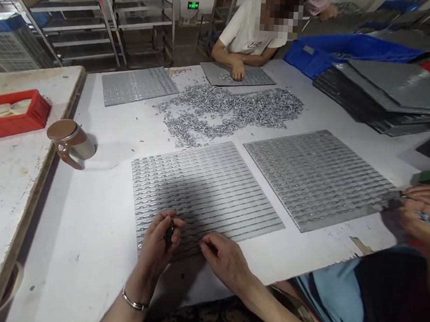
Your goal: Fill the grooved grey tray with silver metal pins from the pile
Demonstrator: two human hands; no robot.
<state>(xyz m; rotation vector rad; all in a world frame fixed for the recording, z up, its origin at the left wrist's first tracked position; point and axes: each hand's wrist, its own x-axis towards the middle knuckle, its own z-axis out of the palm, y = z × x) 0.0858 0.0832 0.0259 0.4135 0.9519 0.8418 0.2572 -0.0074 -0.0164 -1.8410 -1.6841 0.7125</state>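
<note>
A grey grooved board [231, 186] lies on the white table in front of me, with rows of small shiny metal pieces [155, 177] set along its left side. The grooves farther right look bare. My left hand [161, 235] is closed over the board's near left part, its fingers curled round dark small metal pieces. My right hand [227, 259] is low at the board's near edge, thumb and fingertips pinched together just above the grooves. What sits between those fingertips is too small to make out.
Beyond the board spreads a loose pile of metal pieces [240, 106]. A second filled board [316, 172] lies to the right, near a co-worker's hands [423, 212]. Another person [247, 41] works opposite. A brown-lidded mug [74, 140], red bin [17, 115], blue crate [353, 48] and stacked boards [394, 94] stand around.
</note>
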